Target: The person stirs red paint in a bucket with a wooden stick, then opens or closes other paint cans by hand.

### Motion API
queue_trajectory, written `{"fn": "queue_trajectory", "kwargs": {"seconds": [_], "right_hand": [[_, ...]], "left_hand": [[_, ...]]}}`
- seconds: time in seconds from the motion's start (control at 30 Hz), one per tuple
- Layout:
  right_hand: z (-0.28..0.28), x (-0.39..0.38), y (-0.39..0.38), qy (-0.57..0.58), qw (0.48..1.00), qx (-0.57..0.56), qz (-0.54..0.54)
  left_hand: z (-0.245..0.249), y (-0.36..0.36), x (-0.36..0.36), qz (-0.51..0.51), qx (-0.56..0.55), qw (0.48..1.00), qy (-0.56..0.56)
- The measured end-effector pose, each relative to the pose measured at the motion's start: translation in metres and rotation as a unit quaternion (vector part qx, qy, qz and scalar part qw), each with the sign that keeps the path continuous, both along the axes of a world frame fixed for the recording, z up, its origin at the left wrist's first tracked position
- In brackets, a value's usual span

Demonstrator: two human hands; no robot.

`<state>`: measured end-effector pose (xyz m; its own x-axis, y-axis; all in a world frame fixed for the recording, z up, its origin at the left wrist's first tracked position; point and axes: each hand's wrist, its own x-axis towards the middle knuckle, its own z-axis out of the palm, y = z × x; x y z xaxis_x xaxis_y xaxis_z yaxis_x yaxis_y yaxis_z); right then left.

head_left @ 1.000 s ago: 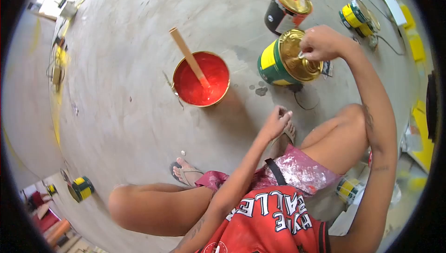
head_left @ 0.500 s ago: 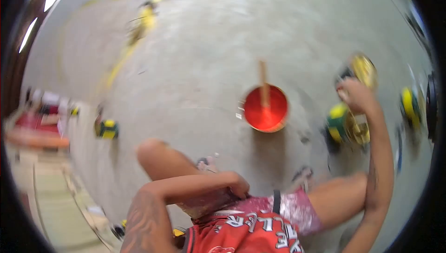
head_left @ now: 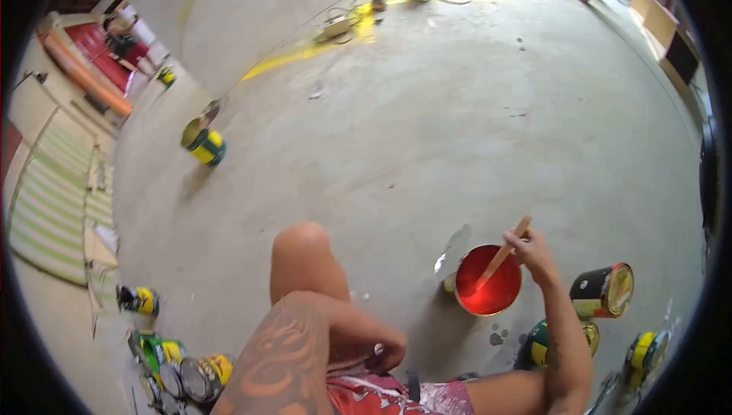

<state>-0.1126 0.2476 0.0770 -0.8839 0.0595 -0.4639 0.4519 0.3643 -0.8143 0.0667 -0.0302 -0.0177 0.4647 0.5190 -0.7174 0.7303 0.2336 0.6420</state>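
Note:
An open can of red paint [head_left: 488,293] stands on the concrete floor. A flat wooden stick [head_left: 506,253] leans in it with its lower end in the paint. My right hand [head_left: 530,252] is closed round the upper part of this stick, at the can's right rim. My left hand [head_left: 387,349] rests at my lap with its fingers curled; whether it holds anything is hidden. Right of the paint can are a black and yellow can [head_left: 602,291] and a green can [head_left: 540,342], partly behind my right forearm.
An open green and yellow can [head_left: 203,143] stands further off at the left. Several cans, one of them open [head_left: 204,378], cluster at lower left. Another can [head_left: 648,350] is at far right. A person [head_left: 131,43] is at upper left. Cables and a power tool [head_left: 335,27] lie ahead.
My right hand has left the cans at the right and taken hold of the wooden stick, which now tilts right. The view has shifted upward, showing more of the floor ahead.

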Motion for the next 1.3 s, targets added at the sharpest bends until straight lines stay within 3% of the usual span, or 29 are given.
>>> {"fn": "queue_trajectory", "kwargs": {"seconds": [0.07, 0.13, 0.17, 0.23, 0.27, 0.3, 0.37, 0.43, 0.47, 0.53, 0.57, 0.6, 0.63, 0.67, 0.73, 0.83, 1.0, 1.13, 1.2, 1.3], "right_hand": [[-0.009, -0.006, 0.01, -0.006, 0.999, 0.043, 0.024], [0.016, -0.003, 0.01, 0.017, 0.998, 0.058, 0.032], [0.027, -0.001, 0.005, 0.037, 0.996, 0.067, 0.055], [0.033, 0.011, 0.0, 0.141, 0.979, 0.147, 0.018], [0.043, 0.016, -0.005, 0.173, 0.974, 0.146, 0.017], [0.057, 0.024, -0.01, 0.2, 0.969, 0.146, 0.018], [0.076, 0.042, -0.02, 0.138, 0.983, 0.125, 0.011], [0.058, 0.066, -0.022, 0.151, 0.982, 0.109, 0.005], [0.048, 0.081, -0.022, 0.181, 0.98, 0.082, 0.028], [0.037, 0.096, -0.017, 0.161, 0.984, 0.075, 0.025], [0.034, 0.102, -0.014, 0.166, 0.983, 0.069, 0.029], [0.047, 0.101, -0.016, 0.09, 0.993, 0.081, -0.007], [0.051, 0.097, -0.013, 0.088, 0.993, 0.08, -0.006], [0.052, 0.095, -0.012, 0.098, 0.985, 0.14, 0.015], [0.048, 0.093, -0.012, 0.142, 0.966, 0.215, 0.041], [0.042, 0.094, -0.021, 0.219, 0.964, 0.142, 0.044], [0.023, 0.1, -0.021, 0.198, 0.974, 0.051, 0.093], [0.027, 0.103, -0.011, 0.131, 0.978, 0.066, 0.147], [0.039, 0.101, -0.011, 0.052, 0.986, 0.125, 0.103], [0.036, 0.1, -0.014, 0.097, 0.967, 0.223, 0.08]], "left_hand": [[0.009, 0.007, -0.015, -0.041, 0.06, 0.997, 0.028], [0.02, 0.013, -0.022, -0.08, 0.116, 0.989, 0.046], [0.027, 0.016, -0.027, -0.035, 0.138, 0.985, 0.099], [0.058, 0.017, -0.062, 0.023, 0.168, 0.982, 0.085], [0.073, 0.023, -0.078, -0.005, 0.108, 0.991, 0.082], [0.047, 0.015, -0.077, 0.033, 0.106, 0.991, 0.072], [0.079, 0.026, -0.104, 0.05, -0.004, 0.995, 0.086], [0.047, 0.006, -0.085, 0.144, 0.138, 0.955, 0.22], [0.035, -0.003, -0.07, 0.135, 0.137, 0.961, 0.198], [0.032, -0.009, -0.057, 0.005, 0.142, 0.948, 0.286], [0.036, -0.009, -0.051, 0.004, 0.14, 0.951, 0.274], [0.046, -0.005, -0.053, 0.056, 0.075, 0.98, 0.173], [0.052, -0.001, -0.057, 0.106, 0.01, 0.992, 0.073], [0.053, 0.001, -0.055, 0.104, 0.005, 0.992, 0.07], [0.054, 0.005, -0.054, 0.088, 0.189, 0.965, 0.161], [0.049, 0.009, -0.068, 0.125, 0.224, 0.956, 0.145], [0.048, 0.016, -0.089, 0.101, 0.17, 0.958, 0.207], [0.038, 0.013, -0.095, 0.117, 0.141, 0.96, 0.214], [0.034, 0.008, -0.094, 0.121, 0.139, 0.959, 0.216], [0.034, 0.007, -0.094, 0.127, 0.135, 0.958, 0.221]]}}
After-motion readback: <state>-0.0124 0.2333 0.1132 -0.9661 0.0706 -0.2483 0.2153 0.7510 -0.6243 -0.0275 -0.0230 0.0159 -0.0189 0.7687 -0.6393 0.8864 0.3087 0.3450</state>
